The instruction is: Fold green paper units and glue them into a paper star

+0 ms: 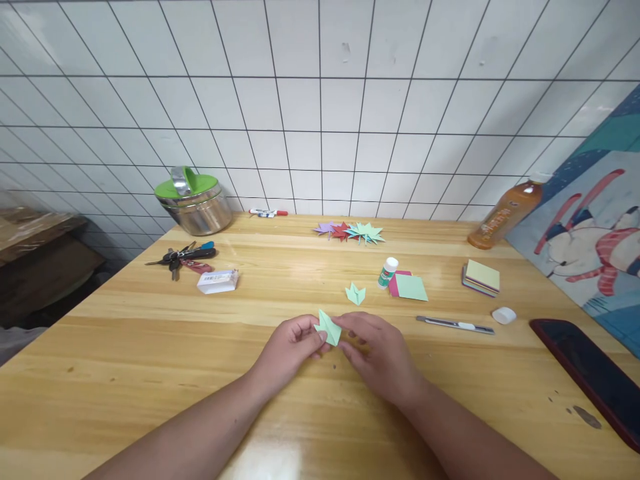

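A small folded piece of light green paper (329,328), with pointed tips, is held up over the table. My left hand (294,343) pinches it between thumb and fingers on its left side. At its right edge, my right hand (383,353) is curled, with the fingertip at the upper side and the thumb near the lower corner. Just beyond my hands lies a second folded green paper piece (355,294), similarly pointed. A glue stick (387,273) stands capped or closed-looking to its right, beside a green paper square (411,287) resting partly over a pink one.
Right of my hands lie a utility knife (456,325), a white cap (504,315), a paper stack (481,277) and a phone (593,377). Folded paper stars (367,232) and a bottle (507,213) are farther back. Leftward are keys (185,257), a small box (218,281) and a green-lidded pot (197,207).
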The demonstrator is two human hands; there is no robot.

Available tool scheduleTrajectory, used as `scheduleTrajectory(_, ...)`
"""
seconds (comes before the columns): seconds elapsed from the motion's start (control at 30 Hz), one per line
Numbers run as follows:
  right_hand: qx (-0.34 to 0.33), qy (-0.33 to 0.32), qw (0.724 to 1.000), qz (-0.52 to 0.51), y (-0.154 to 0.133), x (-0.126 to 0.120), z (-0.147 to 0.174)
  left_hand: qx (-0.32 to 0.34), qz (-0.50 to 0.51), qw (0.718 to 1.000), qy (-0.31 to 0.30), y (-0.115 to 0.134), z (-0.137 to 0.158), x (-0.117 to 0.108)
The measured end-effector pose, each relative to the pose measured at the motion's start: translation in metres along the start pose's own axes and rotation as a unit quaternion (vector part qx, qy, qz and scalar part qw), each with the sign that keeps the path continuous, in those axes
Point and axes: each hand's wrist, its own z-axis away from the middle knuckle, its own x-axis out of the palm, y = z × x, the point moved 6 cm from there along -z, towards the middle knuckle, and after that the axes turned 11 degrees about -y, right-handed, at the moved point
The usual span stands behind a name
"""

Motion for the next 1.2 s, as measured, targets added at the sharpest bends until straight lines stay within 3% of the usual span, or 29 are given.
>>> scheduleTrajectory(0.37, 0.004, -0.041, 0.999, 0.017, 0.0, 0.006, 0.001, 0.028, -0.047, 0.999, -0.001, -0.004, -0.004, -0.001)
scheduleTrajectory(0.67, 0.073, -0.032, 0.984, -0.161, 0.012, 0.011, -0.002, 0.026, -0.099, 0.995, 0.015, -0.003, -0.002, -0.002)
scheduleTrajectory(0.97, 0.037, 0.025, 0.996, -0.077, 0.005, 0.0, 0.001, 0.031, -0.09, 0.995, -0.019, 0.0, -0.001, 0.004)
scheduleTrajectory(1.07, 0.025, 0.009, 0.999, -0.033, 0.003, 0.002, 0.0, 0.034, -0.063, 0.996, -0.052, 0.001, 0.0, 0.01)
scheduleTrajectory(1.2, 0.006, -0.008, 1.0, -0.018, 0.001, 0.004, 0.0, 0.028, -0.032, 0.999, -0.025, -0.001, -0.002, 0.007)
